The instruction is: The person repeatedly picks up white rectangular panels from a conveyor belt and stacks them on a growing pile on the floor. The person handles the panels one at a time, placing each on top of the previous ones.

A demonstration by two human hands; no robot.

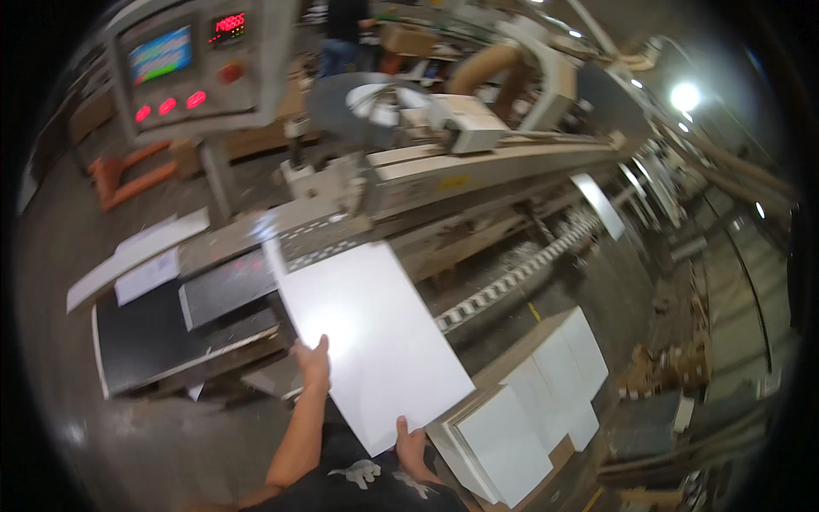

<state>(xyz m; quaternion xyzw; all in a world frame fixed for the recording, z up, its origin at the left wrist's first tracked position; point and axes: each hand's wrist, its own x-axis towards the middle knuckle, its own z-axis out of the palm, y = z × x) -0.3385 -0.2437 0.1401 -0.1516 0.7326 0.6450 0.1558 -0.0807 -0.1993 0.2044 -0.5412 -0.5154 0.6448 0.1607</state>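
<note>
A white rectangular panel [384, 341] slants across the middle, its glossy top reflecting a bright light. My left hand [314, 363] grips its left edge, thumb on top and the other fingers mostly hidden beneath. At the near edge my right hand [411, 446] is closed on the panel, with its thumb over the top face. The panel's far end reaches the metal bed [320, 243] of a long machine [478, 175], beside strips of small black-and-white pads. Whether that end rests on the bed or hovers just above it, I cannot tell.
Stacked white panels [529, 392] stand right of my right hand. A control box [196, 68] with a screen and red button rises at the upper left. A black board [145, 341] lies left, an orange pallet jack [128, 175] beyond. A person [341, 34] stands far back.
</note>
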